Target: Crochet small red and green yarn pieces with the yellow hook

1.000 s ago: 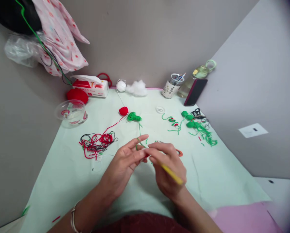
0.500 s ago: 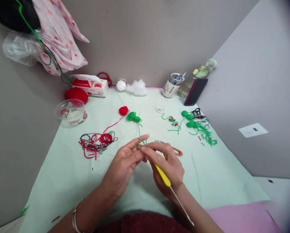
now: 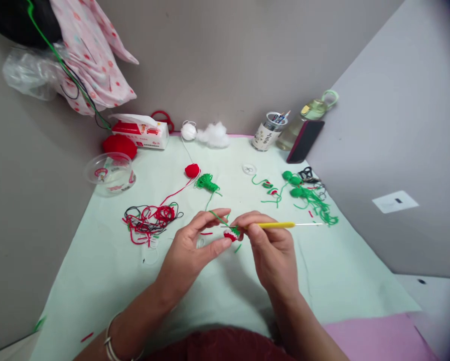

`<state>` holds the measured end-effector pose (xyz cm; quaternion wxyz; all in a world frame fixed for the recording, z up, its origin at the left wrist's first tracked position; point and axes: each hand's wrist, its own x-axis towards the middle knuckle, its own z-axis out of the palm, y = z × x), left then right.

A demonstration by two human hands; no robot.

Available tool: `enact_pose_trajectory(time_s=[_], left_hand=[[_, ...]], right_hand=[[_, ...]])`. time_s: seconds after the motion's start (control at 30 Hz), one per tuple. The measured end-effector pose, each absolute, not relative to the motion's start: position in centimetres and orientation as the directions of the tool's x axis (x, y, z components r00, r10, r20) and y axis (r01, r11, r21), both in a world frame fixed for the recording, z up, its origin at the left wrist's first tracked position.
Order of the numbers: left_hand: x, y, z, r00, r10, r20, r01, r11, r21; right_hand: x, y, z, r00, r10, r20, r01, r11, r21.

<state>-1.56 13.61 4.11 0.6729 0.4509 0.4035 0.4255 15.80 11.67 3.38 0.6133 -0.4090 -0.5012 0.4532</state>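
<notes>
Crochet piece (image 3: 231, 234) sits between our spread left hand (image 3: 194, 240), carrying green yarn (image 3: 219, 218) likely for tension, and right hand (image 3: 273, 248), clamped on the yellow hook (image 3: 277, 225).

soft, even light, seemingly from overhead, made the pale green tablecloth (image 3: 345, 271) bright. a diffuse shadow (image 3: 242, 271) lay on it below the left hand (image 3: 189, 245) and right hand (image 3: 275, 250). stitches on the small crocheted piece (image 3: 231, 234) were slightly soft. wide-angle distortion made the grey walls (image 3: 390, 115) lean; the right edge blurred, blackening toward the top.
</notes>
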Motion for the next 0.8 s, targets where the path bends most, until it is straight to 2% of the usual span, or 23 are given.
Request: enact_pose_trajectory(time_s=[0.07, 0.13, 0.27, 0.4, 0.47, 0.63, 0.8], left_hand=[[-2.0, 13.8, 4.4, 0.322, 0.937, -0.135, -0.100, 0.176, 0.979], [-2.2, 14.0, 4.8, 0.371, 0.913, -0.171, -0.060, 0.207, 0.976], [-1.8, 14.1, 5.4, 0.471, 0.854, -0.220, -0.154, 0.325, 0.933], [-1.8, 14.0, 5.1, 0.519, 0.836, -0.175, -0.262, 0.351, 0.899], [-2.1, 14.1, 4.9, 0.519, 0.842, -0.146, -0.263, 0.320, 0.910], [-3.0, 14.5, 5.2, 0.576, 0.802, -0.161, -0.138, 0.289, 0.947], [-2.8, 14.4, 5.2, 0.606, 0.785, -0.129, -0.235, 0.332, 0.914]], right_hand=[[16.0, 11.8, 3.3, 0.082, 0.973, 0.215, -0.165, 0.226, -0.960], [16.1, 11.9, 3.5, 0.083, 0.977, 0.195, -0.171, 0.207, -0.963], [16.0, 12.3, 4.0, 0.089, 0.987, 0.133, -0.253, 0.151, -0.956], [16.1, 12.6, 4.2, 0.002, 0.997, 0.083, -0.358, 0.079, -0.930], [16.2, 12.7, 4.2, -0.015, 0.994, 0.109, -0.366, 0.096, -0.926], [16.4, 12.6, 4.2, -0.062, 0.982, 0.180, -0.349, 0.147, -0.925], [16.4, 12.5, 4.2, -0.056, 0.976, 0.213, -0.308, 0.186, -0.933]])
